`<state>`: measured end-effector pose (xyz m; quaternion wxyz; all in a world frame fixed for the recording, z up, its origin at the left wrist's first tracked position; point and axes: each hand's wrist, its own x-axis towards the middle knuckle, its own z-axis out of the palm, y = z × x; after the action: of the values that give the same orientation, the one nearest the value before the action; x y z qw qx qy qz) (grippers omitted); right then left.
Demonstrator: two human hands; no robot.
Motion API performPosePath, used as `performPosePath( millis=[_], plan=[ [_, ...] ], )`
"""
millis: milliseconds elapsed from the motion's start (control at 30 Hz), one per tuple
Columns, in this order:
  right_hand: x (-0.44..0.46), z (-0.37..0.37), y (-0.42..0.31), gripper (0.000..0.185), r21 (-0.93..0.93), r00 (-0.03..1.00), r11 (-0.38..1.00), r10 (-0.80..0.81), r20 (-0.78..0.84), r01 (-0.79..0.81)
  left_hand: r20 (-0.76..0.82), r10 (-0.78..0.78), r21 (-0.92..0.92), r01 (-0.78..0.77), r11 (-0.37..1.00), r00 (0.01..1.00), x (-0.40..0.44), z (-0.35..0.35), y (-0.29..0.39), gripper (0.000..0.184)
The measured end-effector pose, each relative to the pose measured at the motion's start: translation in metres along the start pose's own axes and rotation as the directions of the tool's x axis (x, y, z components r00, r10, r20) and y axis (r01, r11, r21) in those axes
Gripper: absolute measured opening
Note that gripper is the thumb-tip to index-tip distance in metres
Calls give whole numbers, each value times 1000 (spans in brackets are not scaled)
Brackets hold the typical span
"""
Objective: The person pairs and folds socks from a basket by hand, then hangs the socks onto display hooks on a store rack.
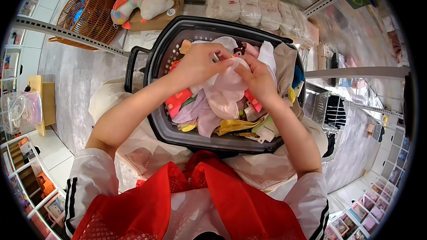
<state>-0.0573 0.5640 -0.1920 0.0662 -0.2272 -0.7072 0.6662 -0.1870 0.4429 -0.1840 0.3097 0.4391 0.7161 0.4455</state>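
Both my hands hold a pale pink sock (227, 93) over the middle of a grey and black basket (202, 138). My left hand (202, 64) pinches its upper edge with thumb and fingertips. My right hand (259, 79) grips the same edge from the other side, fingers curled over it. The sock's lower part hangs down over the pile. Beneath it, the basket is full of socks and small cloth items, among them a lilac piece (189, 112), a yellow piece (233, 127) and a beige one (284, 64). A white card tag (267, 130) lies near the front rim.
Clear plastic packs (269, 13) line the shelf behind the basket. A spotted plush toy (144, 2) rests on a cardboard box (171, 20). A wicker basket (89, 20) stands back left. A metal shelf bar (356, 72) runs along the right, near a wire basket (327, 111).
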Motion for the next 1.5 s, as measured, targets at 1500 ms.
performPosePath(
  millis=[1500],
  plan=[
    [0,2,5,21,68,994,998,-19,108,12,130,-237,-686,259,680,963,7,1,-5,33]
  ],
)
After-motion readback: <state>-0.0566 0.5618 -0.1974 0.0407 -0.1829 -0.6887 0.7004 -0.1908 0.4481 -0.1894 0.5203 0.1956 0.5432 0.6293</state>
